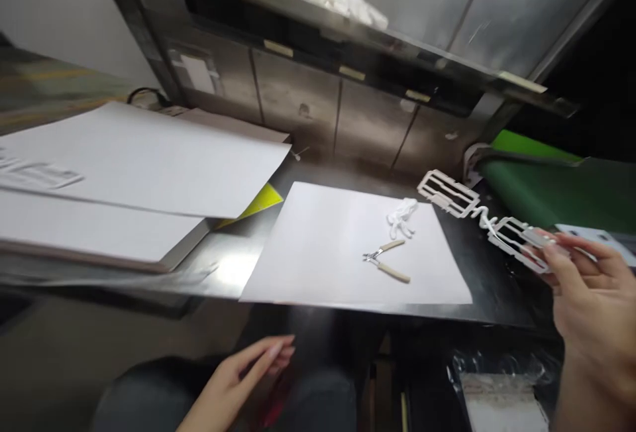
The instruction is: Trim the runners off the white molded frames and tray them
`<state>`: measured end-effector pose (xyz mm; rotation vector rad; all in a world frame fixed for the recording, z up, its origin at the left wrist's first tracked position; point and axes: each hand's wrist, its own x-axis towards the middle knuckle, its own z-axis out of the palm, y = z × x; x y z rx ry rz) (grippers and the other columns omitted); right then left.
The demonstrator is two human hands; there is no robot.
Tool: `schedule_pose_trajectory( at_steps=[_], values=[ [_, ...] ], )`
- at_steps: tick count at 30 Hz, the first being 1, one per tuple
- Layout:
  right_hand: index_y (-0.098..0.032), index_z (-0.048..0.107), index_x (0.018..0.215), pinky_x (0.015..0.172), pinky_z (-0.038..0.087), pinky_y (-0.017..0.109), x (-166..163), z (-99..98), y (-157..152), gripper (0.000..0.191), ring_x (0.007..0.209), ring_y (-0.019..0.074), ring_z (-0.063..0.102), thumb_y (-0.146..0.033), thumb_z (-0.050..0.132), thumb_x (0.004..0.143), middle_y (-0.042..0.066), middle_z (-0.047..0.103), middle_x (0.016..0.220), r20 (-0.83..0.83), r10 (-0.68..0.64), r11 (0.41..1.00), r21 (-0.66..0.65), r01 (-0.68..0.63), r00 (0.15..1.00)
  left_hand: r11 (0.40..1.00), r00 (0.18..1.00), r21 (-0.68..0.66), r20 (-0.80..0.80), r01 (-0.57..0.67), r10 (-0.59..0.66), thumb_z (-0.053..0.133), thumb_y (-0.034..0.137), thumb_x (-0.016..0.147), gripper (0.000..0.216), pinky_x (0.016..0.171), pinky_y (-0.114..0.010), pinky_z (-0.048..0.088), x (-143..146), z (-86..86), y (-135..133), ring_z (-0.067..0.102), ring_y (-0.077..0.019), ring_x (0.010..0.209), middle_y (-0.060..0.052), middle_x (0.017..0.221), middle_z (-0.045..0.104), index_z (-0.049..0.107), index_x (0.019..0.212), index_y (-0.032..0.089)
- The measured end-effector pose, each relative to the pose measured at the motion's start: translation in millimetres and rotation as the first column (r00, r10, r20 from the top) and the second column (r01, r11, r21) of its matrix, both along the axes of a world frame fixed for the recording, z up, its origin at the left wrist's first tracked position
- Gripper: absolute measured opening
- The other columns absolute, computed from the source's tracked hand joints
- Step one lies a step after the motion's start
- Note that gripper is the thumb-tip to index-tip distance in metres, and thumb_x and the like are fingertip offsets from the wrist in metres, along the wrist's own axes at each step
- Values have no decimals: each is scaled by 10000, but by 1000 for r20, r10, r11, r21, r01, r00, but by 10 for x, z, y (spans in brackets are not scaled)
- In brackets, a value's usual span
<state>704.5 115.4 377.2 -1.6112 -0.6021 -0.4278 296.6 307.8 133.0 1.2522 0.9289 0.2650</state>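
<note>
Grip of right hand (591, 306) pinched on white plastic sprue (477, 216), fingertips (549, 246) clamped on its near frame at about four o'clock in the view, far frame stretched out toward two o'clock over the dark table (491, 286). Left hand (248, 372) slack and empty down at seven o'clock, fingers loosely extended above the lap, off the table altogether. Small cutters (386, 261) lying open-handled on white sheet (348, 246) near centre, just beside a little heap of white trimmings (401, 216) at one o'clock from them. Large stacked sheets (124, 167) at nine o'clock, green conveyor (546, 187) at three o'clock. Likely risks, judged from this: thin twisted link between the two frames, held from one end only, liable to bend or snap under its own sag; far frame prone to catching on the conveyor edge; trimmings easily swept off the sheet by a passing sleeve.
</note>
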Motion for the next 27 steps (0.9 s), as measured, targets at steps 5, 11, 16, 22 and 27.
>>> schedule_pose_trajectory(
  at_steps=[5,11,16,22,27],
  values=[
    [-219,805,980,660,624,163,-636,-806,315,533,736,144,765,-553,1047,642,77,800,912,-464,237,959,-28,-282,853,939,914,62,261,-337,311,705,638,1002,817,936,-350,686,177,668,-120,825,-247,1038,-177,1399,773,511,1661,195],
    [-218,806,956,630,680,254,-1134,-1286,465,493,697,208,782,-563,1026,682,117,812,1008,-728,352,846,-22,-533,589,910,814,-95,417,-404,405,736,521,1029,910,924,-284,693,141,671,-259,835,-213,1065,-183,1541,689,271,1773,282],
    [-241,837,1025,643,698,289,-1227,-1382,360,438,749,236,801,-600,954,802,155,804,1165,-764,356,770,-87,-632,538,878,766,-156,437,-453,472,817,419,988,675,792,-179,683,79,633,-294,796,-120,875,-111,1356,801,594,1612,289],
    [-326,865,1131,618,706,338,-1227,-1309,313,463,738,269,802,-652,930,809,152,809,1161,-793,401,756,4,-654,459,869,738,-150,473,-472,482,872,396,937,500,675,-144,673,89,683,-248,769,-94,721,-71,1198,850,769,1420,317],
    [-375,819,1272,687,733,493,-1184,-1322,202,683,770,323,805,-709,985,700,167,771,1295,-773,445,745,39,-666,453,870,723,-193,492,-453,486,872,394,941,478,688,-118,667,99,702,-205,792,-91,739,-66,1197,854,772,1399,297]
  ],
)
